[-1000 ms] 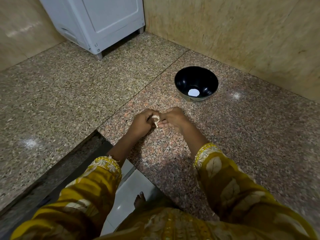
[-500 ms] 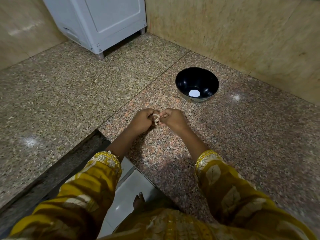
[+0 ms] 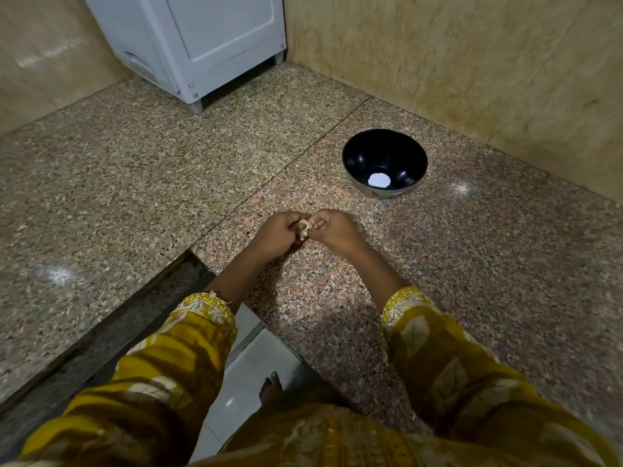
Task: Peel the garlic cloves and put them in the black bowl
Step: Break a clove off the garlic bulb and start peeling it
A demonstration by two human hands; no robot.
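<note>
A pale garlic clove (image 3: pixel 304 228) with papery skin sits between my two hands above the granite counter. My left hand (image 3: pixel 276 234) grips it from the left with curled fingers. My right hand (image 3: pixel 333 228) pinches it from the right with fingertips and thumb. Most of the clove is hidden by the fingers. The black bowl (image 3: pixel 357 156) stands on the counter beyond my right hand, a hand's width away; only a bright white light spot shows at its bottom.
The speckled granite counter (image 3: pixel 472 264) runs to a beige stone wall (image 3: pixel 472 62) behind and right of the bowl. A white appliance (image 3: pixel 202 38) stands at the back corner. A gap with pale floor tiles (image 3: pixel 249 362) and a bare foot lies below my arms.
Both hands stay together on the clove and have shifted slightly away from me, with small finger movements on the skin. The bowl has not moved.
</note>
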